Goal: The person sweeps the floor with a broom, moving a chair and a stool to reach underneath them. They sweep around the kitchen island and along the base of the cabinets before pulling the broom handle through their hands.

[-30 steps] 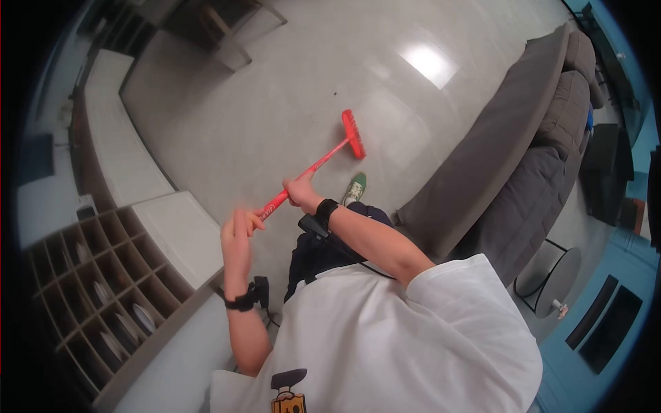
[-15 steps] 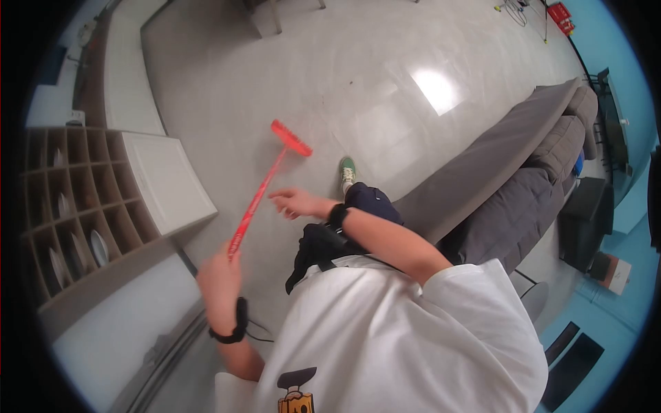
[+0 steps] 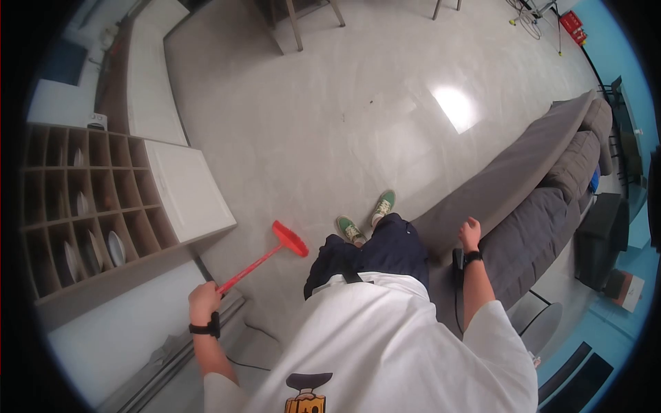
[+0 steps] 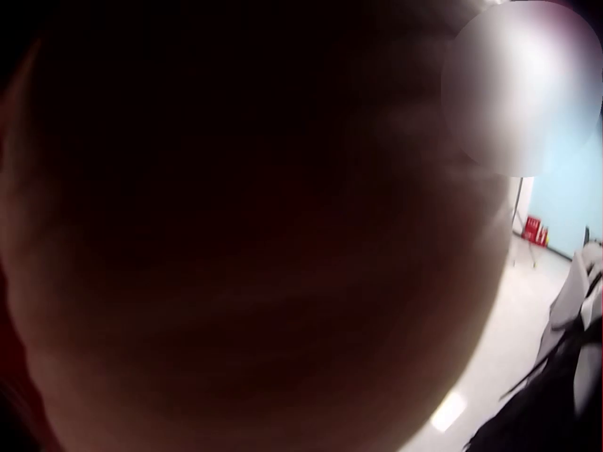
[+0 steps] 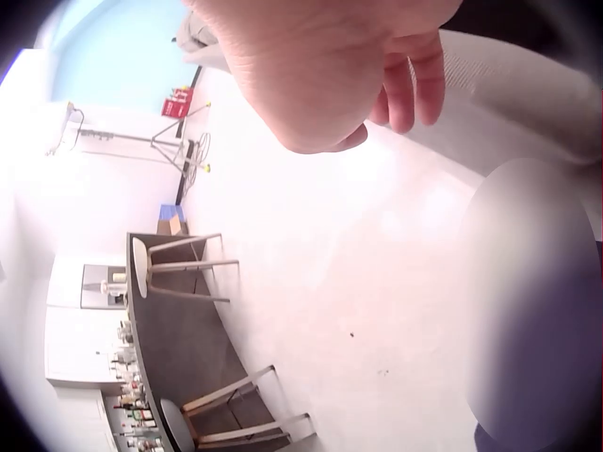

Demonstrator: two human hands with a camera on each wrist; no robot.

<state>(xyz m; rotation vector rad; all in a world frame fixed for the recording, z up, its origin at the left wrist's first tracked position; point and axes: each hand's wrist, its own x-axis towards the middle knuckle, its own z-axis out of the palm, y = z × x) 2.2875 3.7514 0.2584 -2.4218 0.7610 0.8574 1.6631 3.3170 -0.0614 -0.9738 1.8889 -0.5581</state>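
In the head view, my left hand [image 3: 204,301] grips the upper end of a red broom handle [image 3: 249,270] at the lower left. The red broom head [image 3: 290,239] is left of the green shoes [image 3: 350,229]; whether it touches the floor I cannot tell. A dark, close surface fills most of the left wrist view, hiding the grip. My right hand [image 3: 470,235] holds nothing, beside the sofa [image 3: 509,165] and apart from the broom. Its fingers hang loosely curled in the right wrist view, where the hand [image 5: 320,66] is at the top.
A compartment shelf [image 3: 96,221] with plates and a white cabinet front [image 3: 187,189] stand on the left. Stools [image 5: 221,410] stand by a dark counter [image 5: 179,330]. A small dark speck [image 3: 371,102] lies on the floor. At lower right is a round table [image 3: 542,327].
My right hand has let go of the handle and moved right, over to the sofa. My left hand has carried the broom left and back toward the body. A second shoe now shows.
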